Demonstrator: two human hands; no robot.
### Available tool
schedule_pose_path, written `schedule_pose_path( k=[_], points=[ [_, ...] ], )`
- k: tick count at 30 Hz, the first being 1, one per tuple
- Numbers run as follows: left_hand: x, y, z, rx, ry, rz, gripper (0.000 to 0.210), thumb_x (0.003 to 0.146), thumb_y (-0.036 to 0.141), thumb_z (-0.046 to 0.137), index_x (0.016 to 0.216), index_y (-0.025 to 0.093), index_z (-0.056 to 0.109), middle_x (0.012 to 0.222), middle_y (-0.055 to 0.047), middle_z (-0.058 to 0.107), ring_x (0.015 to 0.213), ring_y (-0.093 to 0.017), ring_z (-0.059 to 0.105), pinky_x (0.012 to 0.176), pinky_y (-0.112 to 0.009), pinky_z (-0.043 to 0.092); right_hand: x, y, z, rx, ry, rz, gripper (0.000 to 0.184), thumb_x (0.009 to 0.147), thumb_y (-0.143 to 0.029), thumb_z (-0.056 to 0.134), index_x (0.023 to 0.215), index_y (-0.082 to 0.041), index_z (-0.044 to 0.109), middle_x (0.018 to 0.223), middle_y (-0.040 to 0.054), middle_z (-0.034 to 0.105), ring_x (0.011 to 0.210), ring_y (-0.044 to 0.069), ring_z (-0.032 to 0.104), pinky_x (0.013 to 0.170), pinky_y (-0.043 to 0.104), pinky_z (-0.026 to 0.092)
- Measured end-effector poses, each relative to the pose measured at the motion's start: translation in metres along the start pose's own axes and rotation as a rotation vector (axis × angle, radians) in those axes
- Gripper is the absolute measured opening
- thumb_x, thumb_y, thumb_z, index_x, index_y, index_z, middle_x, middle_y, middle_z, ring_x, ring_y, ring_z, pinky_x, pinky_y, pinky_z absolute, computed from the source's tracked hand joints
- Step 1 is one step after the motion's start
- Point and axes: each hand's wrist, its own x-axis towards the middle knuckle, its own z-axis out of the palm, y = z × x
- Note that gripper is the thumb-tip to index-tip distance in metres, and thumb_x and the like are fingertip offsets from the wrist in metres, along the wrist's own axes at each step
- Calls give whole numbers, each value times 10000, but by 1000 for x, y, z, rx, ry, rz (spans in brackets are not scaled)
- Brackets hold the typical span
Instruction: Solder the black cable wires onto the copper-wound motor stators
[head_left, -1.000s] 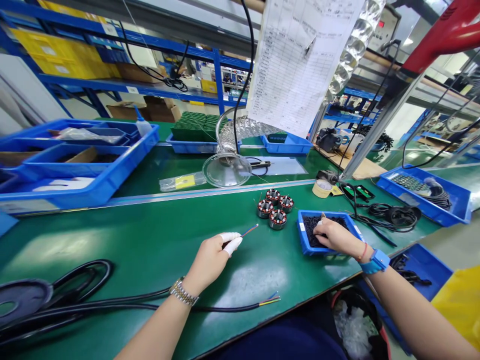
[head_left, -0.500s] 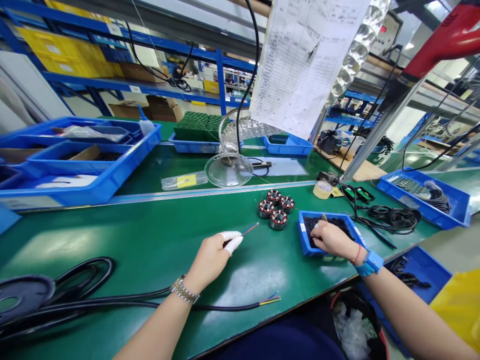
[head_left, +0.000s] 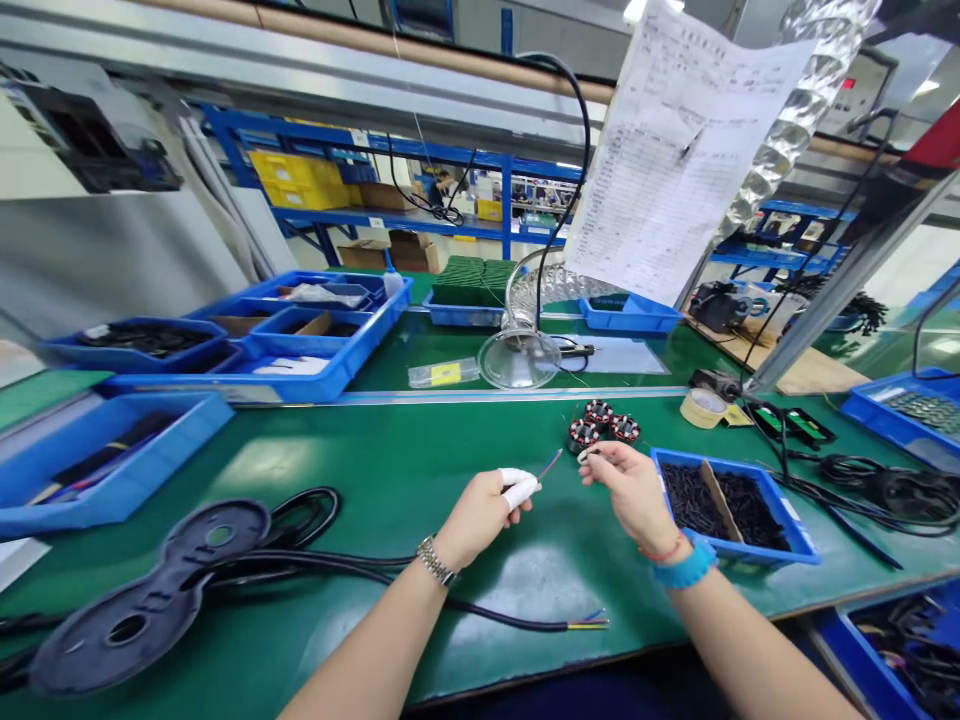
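My left hand (head_left: 491,505), with white covers on its thumb and a finger, is closed on a cable end. Thin red and blue wires (head_left: 552,463) stick out past the fingertips. Facing them, my right hand (head_left: 626,490) is closed in a pinch on a small black piece, mostly hidden by the fingers. Beside that hand stands a blue bin (head_left: 806,548) of short black pieces (head_left: 694,497), split by a cardboard divider (head_left: 720,500). Under my left forearm lies a second black cable (head_left: 517,620) with bared coloured wires.
Several copper-wound stators (head_left: 622,428) sit just beyond my right hand. A dark figure-eight plastic part (head_left: 150,610) with coiled cable lies at left. Behind are a clear funnel hood (head_left: 519,362), a tape roll (head_left: 703,408) and a divided blue tray (head_left: 345,370). A paper sheet (head_left: 675,150) hangs above.
My right hand has come out of the blue bin and moved left, close to the wires in my left hand. The view has turned left.
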Motion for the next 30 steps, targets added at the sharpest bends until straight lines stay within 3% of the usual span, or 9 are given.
schedule_pose_path(
  k=[4, 12, 30],
  points=[
    [-4, 4, -2, -40, -22, 18, 281, 767, 365, 479, 778, 118, 614, 626, -16, 549, 492, -80, 434, 452, -189, 312, 7, 2, 24, 109, 17, -22, 183, 696, -312, 645, 797, -164, 605, 645, 0, 626, 573, 101, 577, 584, 249, 458],
    [-5, 6, -3, -41, -45, 10, 275, 762, 361, 481, 771, 121, 614, 617, -10, 548, 493, -81, 439, 456, -189, 312, 7, -4, 26, 226, -23, -1, 155, 679, -277, 667, 774, -163, 621, 687, 7, 633, 609, 105, 588, 581, 243, 467],
    [-6, 8, -3, -35, -63, 6, 282, 753, 371, 484, 754, 117, 606, 609, -11, 544, 486, -79, 431, 454, -189, 310, 8, -9, 26, 229, -53, 23, 156, 660, -273, 681, 746, -153, 630, 678, 10, 638, 582, 104, 589, 556, 236, 471]
  ],
)
